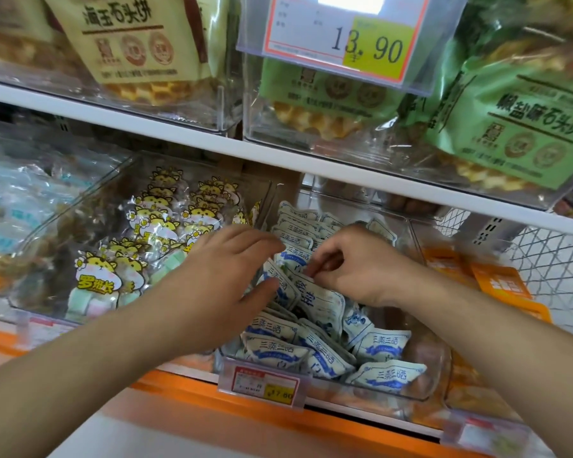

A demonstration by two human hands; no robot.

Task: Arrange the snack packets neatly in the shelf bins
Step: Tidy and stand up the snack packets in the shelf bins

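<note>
Snack packets [315,302], white and blue, fill the middle clear bin [420,385] on the lower shelf of a shop aisle, where a person reaches in with both bare hands. The left hand [225,279] hovers over the bin's left side with fingers extended and thumb apart, touching the packets; the right hand [354,266] has its fingers curled, pinching the top edge of one tilted packet near the middle of the pile. Packets toward the far end stand in a rough row, while those at the near end lie tumbled at mixed angles, so the tidying looks partly done, with the front of the bin still to be straightened. To the left, a bin of yellow hamster-print sweets [153,233] looks fairly orderly. Orange packets [497,282] sit to the right. Above, waffle-biscuit bags [136,44] stand behind a price tag [338,34]; an orange shelf edge [278,414] runs along the near side.
</note>
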